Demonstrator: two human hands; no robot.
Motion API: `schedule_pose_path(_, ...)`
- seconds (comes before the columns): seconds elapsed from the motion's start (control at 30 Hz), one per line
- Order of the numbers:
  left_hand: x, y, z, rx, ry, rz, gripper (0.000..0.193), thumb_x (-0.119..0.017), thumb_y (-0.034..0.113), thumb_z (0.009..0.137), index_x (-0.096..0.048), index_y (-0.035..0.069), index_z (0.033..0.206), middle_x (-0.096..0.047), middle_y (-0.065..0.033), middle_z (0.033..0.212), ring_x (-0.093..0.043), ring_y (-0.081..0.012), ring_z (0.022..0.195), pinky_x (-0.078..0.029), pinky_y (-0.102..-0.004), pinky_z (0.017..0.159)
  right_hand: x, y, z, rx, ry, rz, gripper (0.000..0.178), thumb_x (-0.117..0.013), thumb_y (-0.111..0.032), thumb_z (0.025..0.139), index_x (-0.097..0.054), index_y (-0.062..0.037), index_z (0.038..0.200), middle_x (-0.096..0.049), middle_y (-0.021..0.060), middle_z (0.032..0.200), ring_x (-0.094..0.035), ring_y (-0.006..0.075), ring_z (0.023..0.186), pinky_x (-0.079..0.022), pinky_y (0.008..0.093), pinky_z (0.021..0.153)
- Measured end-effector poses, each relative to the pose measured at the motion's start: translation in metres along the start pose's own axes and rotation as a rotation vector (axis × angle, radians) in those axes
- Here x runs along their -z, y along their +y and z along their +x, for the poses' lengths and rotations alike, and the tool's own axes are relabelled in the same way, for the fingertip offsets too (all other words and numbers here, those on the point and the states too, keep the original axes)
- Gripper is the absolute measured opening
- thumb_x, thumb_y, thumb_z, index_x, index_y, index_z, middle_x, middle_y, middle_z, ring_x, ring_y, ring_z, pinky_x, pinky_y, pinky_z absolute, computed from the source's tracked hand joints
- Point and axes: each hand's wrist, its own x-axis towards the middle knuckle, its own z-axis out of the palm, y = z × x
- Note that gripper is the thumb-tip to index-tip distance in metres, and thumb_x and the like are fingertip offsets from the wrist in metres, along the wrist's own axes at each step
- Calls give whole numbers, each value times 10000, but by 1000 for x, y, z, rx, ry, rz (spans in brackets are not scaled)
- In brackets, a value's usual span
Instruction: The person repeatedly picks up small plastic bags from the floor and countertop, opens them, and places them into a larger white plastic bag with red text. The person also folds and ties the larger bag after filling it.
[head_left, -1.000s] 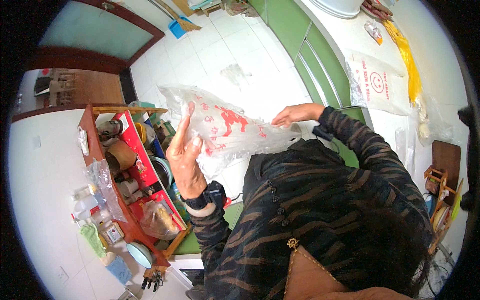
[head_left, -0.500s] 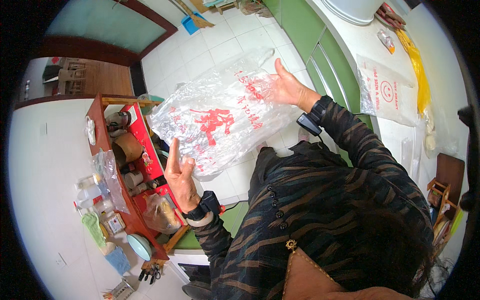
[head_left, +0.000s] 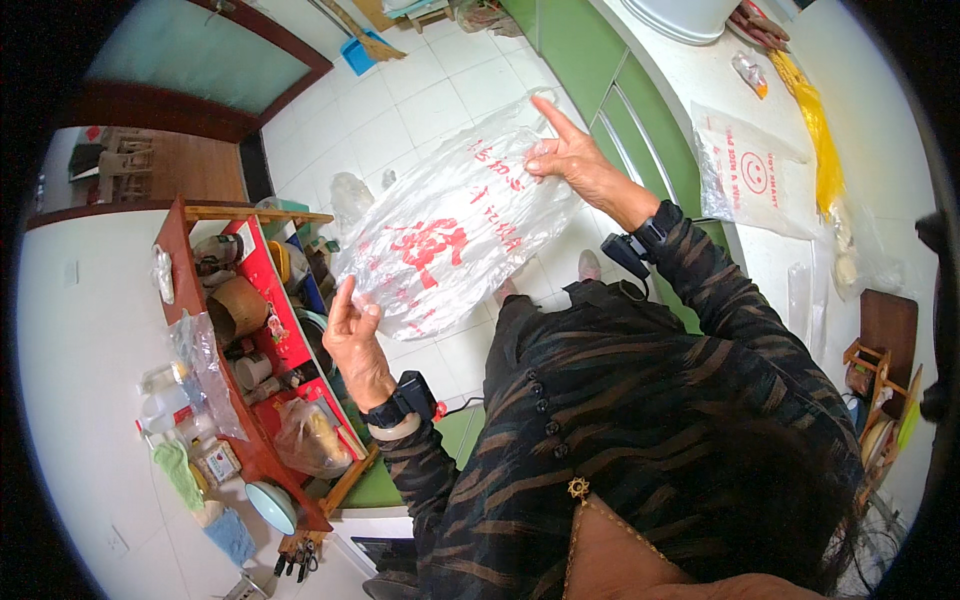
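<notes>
Stretched between my two hands is a clear plastic bag (head_left: 470, 200) with red printing on it. My left hand (head_left: 357, 345) grips its near left end, the thumb and fingers pinched on the film. At the far right end my right hand (head_left: 590, 170) pinches the bag's edge between thumb and bent fingers, the index finger pointing out. The bag hangs tilted in mid-air above the tiled floor, its film fairly taut between the hands.
Left stands a red-brown shelf (head_left: 262, 400) packed with jars and bags. On the right, a white counter (head_left: 690, 75) over green cabinets holds a folded smiley-face bag (head_left: 745, 172) and a yellow bag (head_left: 818, 130). A broom (head_left: 378, 46) and blue dustpan (head_left: 357, 55) are far off.
The bag has been pulled flatter and tauter. My right hand has gone from flat with its thumb raised to pinching the bag's edge. My left fingers have closed more.
</notes>
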Motion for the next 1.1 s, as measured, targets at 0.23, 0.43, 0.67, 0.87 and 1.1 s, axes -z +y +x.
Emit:
schedule_pose_path(0.23,-18,-8,13,-256,-61,598,487,-680,-83,765,-668,-48,1250,-600,-42,1070,-554,-168,969,-437,-281,901,18,-16,-16,181,-223,-737,624,-730,-26,800,-644,-174,1400,-698,82,1123,-659,267,1007,-524,447,935)
schedule_pose_path(0.43,-31,-3,22,-367,-60,555,229,-702,-42,766,-691,-43,995,-611,-37,1034,-583,-181,970,-475,-301,881,34,-13,-17,617,17,-1368,157,-751,-83,834,-761,-88,991,-699,111,1141,-653,338,1073,-496,415,933)
schedule_pose_path(0.67,-51,-10,23,27,-322,78,439,-758,52,867,-663,-39,1286,-713,-113,1189,-673,-232,1075,-489,-377,1015,58,-25,0,-18,-113,-571,173,-663,-166,932,-699,-8,994,-680,105,1071,-611,192,967,-486,362,897)
schedule_pose_path(0.87,-68,-24,16,89,-323,-72,476,-746,44,880,-610,-56,1326,-718,-99,1163,-698,-218,1040,-546,-356,959,86,3,12,136,-72,-616,260,-626,-233,990,-627,25,959,-629,97,943,-560,174,853,-507,357,769)
schedule_pose_path(1.1,-55,-49,25,264,-306,-57,343,-729,-83,872,-696,-73,1214,-730,-115,1171,-688,-224,1045,-523,-361,981,86,11,5,60,-80,-567,178,-646,-138,914,-643,-1,1027,-644,66,902,-587,156,859,-483,322,788)
